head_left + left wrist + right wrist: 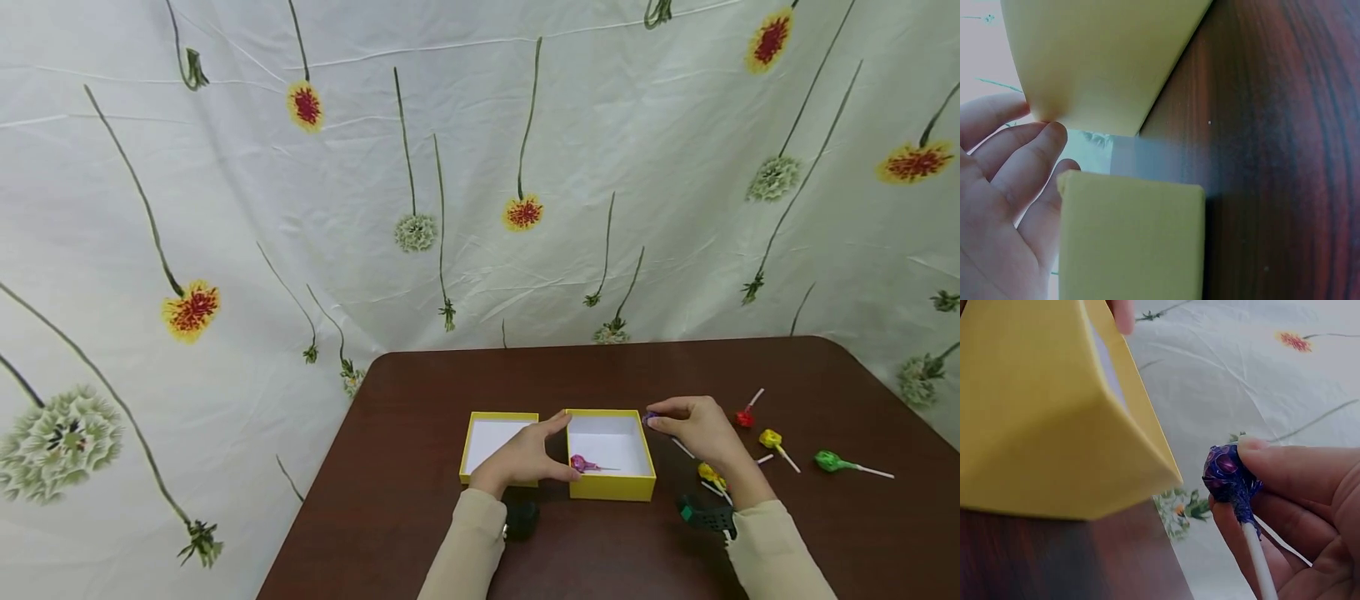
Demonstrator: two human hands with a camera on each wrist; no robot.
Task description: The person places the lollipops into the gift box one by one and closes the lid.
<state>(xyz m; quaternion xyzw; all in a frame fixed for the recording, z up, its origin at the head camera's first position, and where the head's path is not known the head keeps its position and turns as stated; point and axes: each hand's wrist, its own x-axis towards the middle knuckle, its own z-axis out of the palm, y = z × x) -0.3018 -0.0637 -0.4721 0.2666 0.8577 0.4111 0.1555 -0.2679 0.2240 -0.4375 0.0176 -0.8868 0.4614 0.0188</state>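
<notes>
A yellow box (611,488) with a white inside lies open-topped on the table, a pink-wrapped lollipop (581,464) inside it. My left hand (525,454) holds the box by its left side, thumb near the front corner and fingers at the back corner. In the left wrist view, its fingertips (1055,132) touch the corner of the box; the thumb is hidden there. Just off the box's right side, my right hand (701,429) pinches a purple-wrapped lollipop (1222,465) by its head between thumb and fingers, its white stick (1260,562) pointing down.
The yellow lid (467,446), white inside, lies left of the box, partly behind my left hand. Right of my right hand are red (744,417), yellow (770,438) and green (832,462) lollipops; another yellow one (711,477) lies by the wrist. A flowered cloth (465,167) hangs behind.
</notes>
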